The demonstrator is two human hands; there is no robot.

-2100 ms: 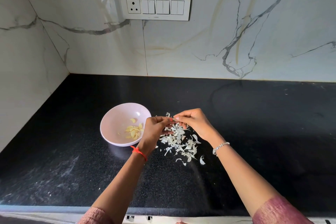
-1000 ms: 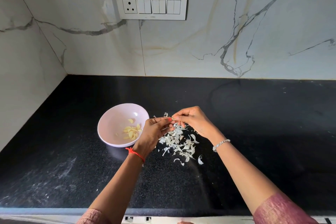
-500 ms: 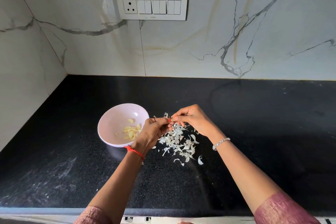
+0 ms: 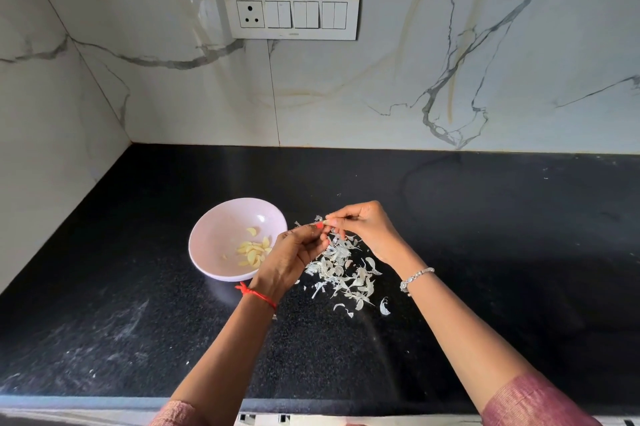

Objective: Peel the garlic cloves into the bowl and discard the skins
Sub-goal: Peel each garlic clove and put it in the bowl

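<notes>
A pale pink bowl point(image 4: 221, 235) sits on the black counter and holds several peeled yellow garlic cloves point(image 4: 254, 251). Just right of it lies a heap of white garlic skins point(image 4: 343, 275). My left hand point(image 4: 294, 252) and my right hand point(image 4: 367, 230) meet above the far end of the heap. Their fingertips pinch a small garlic clove point(image 4: 323, 222) between them; most of it is hidden by the fingers.
The black granite counter point(image 4: 485, 252) runs to marble walls at the back and left. A white switch panel point(image 4: 291, 13) is on the back wall. Pale smears mark the counter at the near left point(image 4: 121, 325). The counter's front edge point(image 4: 104, 403) is close to me.
Both hands have stayed together over the skins, with small finger movements on the clove. The heap and the bowl have not visibly changed.
</notes>
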